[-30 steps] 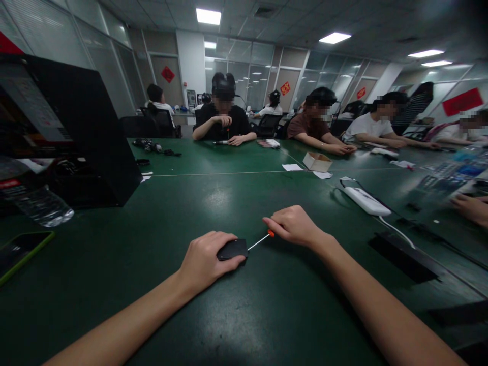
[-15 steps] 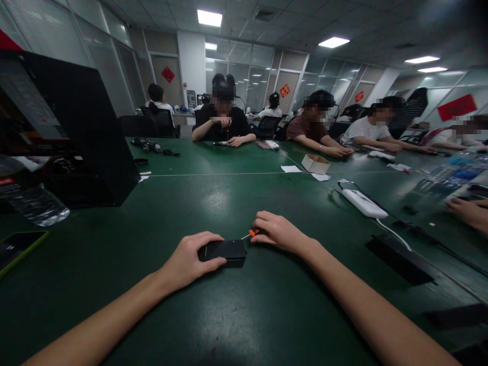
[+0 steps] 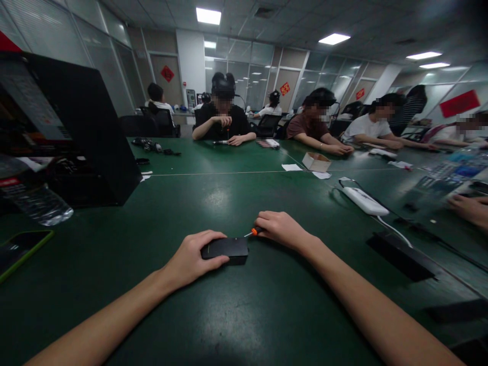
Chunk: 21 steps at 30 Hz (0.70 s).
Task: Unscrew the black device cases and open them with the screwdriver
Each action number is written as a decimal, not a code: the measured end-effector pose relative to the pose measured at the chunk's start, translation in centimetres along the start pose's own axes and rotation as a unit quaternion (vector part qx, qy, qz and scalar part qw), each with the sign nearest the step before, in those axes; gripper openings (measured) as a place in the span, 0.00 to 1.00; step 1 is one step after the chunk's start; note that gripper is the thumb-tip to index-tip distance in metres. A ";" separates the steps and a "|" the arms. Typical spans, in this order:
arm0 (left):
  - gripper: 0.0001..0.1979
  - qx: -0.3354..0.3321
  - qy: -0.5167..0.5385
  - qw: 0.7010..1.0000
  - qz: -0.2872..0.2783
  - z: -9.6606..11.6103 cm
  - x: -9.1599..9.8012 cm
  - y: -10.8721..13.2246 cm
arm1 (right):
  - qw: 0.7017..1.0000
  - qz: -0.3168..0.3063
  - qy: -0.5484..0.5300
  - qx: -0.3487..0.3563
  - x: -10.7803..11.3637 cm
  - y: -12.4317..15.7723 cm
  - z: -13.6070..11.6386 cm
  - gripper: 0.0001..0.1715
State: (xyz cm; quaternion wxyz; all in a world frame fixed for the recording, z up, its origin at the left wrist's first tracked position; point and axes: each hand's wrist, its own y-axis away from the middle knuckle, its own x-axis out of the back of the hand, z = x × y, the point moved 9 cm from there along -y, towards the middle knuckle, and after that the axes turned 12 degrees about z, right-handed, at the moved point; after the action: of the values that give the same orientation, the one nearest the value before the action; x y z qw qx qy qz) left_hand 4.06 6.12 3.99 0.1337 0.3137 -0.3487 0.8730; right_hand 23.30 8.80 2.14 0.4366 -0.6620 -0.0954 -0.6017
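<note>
A small black box-shaped case (image 3: 231, 248) lies on the green table, gripped at its left end by my left hand (image 3: 196, 256), thumb along the near side and fingers over the far side. My right hand (image 3: 280, 229) is closed round the handle of a screwdriver (image 3: 254, 232) with an orange and black grip. Its thin metal shaft points left, to the case's far right corner. Whether the tip touches the case I cannot tell. The palm side of my right hand is hidden.
On the left stand a black computer tower (image 3: 87, 132), a water bottle (image 3: 41, 201) and a green-edged phone (image 3: 23, 249). A white power strip (image 3: 364, 201), a black bar (image 3: 402, 254) and cables lie right. Beyond are an open box (image 3: 316, 162) and seated co-workers. Another person's hand (image 3: 470, 208) is far right.
My right hand has turned slightly, and more of the screwdriver's handle shows. The case and both hands appear a little further right in view; my left hand keeps its hold.
</note>
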 end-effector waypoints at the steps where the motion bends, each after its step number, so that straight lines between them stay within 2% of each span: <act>1: 0.17 -0.001 0.001 1.000 -0.001 0.0 0.0 0.0 | 1.000 0.001 0.000 -0.003 0.0 0.0 0.1 0.06; 6: 0.18 0.001 0.010 1.000 -0.010 0.1 -0.1 0.0 | 1.000 0.011 -0.004 -0.015 0.0 -0.1 0.1 0.09; 13: 0.18 0.014 0.016 1.000 -0.017 0.1 -0.3 0.0 | 0.999 0.027 -0.018 -0.036 0.2 -0.6 -1.7 0.09; 21: 0.18 0.022 0.025 0.999 -0.019 0.0 -0.4 0.1 | 0.997 0.009 -0.041 -0.070 -0.8 -1.0 -2.7 0.08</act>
State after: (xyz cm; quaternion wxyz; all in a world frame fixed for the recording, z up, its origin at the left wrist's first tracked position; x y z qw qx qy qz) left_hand 4.32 6.04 3.75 0.1515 0.3011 -0.3198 0.8855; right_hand 20.49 7.82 1.65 0.3902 -0.7158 -0.0646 -0.5755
